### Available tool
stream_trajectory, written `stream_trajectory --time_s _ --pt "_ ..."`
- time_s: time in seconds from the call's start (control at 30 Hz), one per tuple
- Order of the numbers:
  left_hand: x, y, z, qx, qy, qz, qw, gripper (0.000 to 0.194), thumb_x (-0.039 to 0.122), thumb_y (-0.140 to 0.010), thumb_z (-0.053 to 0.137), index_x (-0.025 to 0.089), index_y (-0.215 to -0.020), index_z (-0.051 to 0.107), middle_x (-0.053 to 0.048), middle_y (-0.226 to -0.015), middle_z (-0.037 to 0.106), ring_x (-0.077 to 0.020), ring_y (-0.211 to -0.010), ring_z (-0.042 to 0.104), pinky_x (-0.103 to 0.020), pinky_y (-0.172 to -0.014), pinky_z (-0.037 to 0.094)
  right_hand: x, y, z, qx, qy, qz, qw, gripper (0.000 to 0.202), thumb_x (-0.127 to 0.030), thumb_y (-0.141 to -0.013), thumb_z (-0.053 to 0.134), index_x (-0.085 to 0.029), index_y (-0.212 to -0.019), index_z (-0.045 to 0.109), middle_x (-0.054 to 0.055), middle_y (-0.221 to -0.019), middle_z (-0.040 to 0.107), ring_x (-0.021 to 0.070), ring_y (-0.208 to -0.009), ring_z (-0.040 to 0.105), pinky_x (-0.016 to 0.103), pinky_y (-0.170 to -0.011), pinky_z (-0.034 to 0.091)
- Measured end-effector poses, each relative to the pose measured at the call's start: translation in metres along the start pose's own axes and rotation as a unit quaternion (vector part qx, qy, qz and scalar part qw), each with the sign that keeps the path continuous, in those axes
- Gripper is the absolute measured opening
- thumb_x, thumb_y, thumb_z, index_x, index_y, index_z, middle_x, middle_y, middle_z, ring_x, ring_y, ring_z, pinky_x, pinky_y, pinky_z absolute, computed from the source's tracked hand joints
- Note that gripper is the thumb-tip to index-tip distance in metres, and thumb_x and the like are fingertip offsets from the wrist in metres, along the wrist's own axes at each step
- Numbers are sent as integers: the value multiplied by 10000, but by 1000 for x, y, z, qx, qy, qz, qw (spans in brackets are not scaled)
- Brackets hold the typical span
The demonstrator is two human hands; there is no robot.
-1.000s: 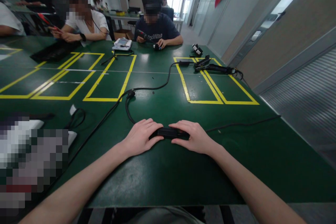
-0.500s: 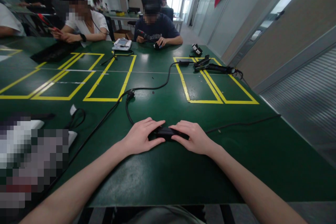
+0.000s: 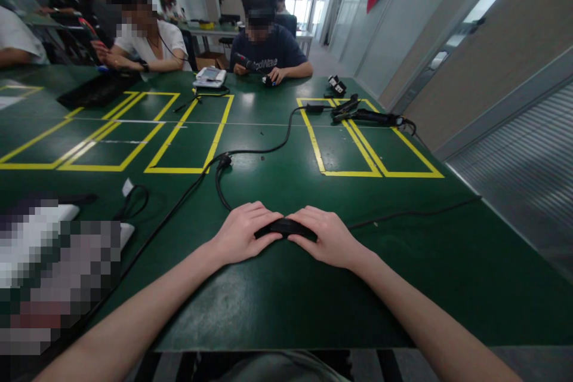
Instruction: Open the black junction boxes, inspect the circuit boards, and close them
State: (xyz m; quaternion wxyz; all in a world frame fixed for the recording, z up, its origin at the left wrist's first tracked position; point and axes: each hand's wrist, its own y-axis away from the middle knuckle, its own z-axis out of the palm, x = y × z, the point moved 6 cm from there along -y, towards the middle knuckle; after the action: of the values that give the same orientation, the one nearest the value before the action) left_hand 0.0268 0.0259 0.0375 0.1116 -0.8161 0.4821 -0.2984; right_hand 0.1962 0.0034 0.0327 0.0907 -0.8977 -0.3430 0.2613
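Both of my hands grip a long black corded object (image 3: 286, 227) low over the green table (image 3: 277, 304), in front of me. My left hand (image 3: 248, 231) wraps its left end, thumb below and fingers above. Around the other end closes my right hand (image 3: 326, 234) in the same way. The fingertips nearly meet at the middle, and both ends of the object are hidden. A black cable (image 3: 219, 188) comes out by my left hand and curves up to a plug (image 3: 224, 161). Another thin cable (image 3: 416, 213) runs right from beside my right hand.
Yellow tape outlines (image 3: 179, 170) mark the table. A black tool with a cord (image 3: 367, 115) lies at the far right; a white device (image 3: 209, 76) sits across the table. Blurred-out items (image 3: 62, 280) are at left. Co-workers (image 3: 271, 48) sit opposite, handling tools.
My hands have come slightly closer together, and the black object appears turned, showing a more curved top. Across the table at left, a co-worker's red item has been raised.
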Motion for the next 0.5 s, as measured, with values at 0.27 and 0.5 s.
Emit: stream_trajectory --time_s 0.27,0.5 --pt "8 5 -40 195 -58 38 978 369 257 -934 666 231 -1302 656 -100 -1242 751 -263 -1102 681 -452 -971 524 24 6 -39 127 -179 187 958 327 -453 -951 606 -167 -1026 746 58 -792 722 188 -631 655 309 -579 528" --pt "-2 2 -23 99 -15 19 995 270 274 -964 636 205 -1214 712 -85 -1107 786 -232 -1005 705 -402 -890 558 74 39 -117 411 -325 313 792 391 -532 -666 797 -170 -673 649 -6 -540 559 86 -416 423 196 -349 282"
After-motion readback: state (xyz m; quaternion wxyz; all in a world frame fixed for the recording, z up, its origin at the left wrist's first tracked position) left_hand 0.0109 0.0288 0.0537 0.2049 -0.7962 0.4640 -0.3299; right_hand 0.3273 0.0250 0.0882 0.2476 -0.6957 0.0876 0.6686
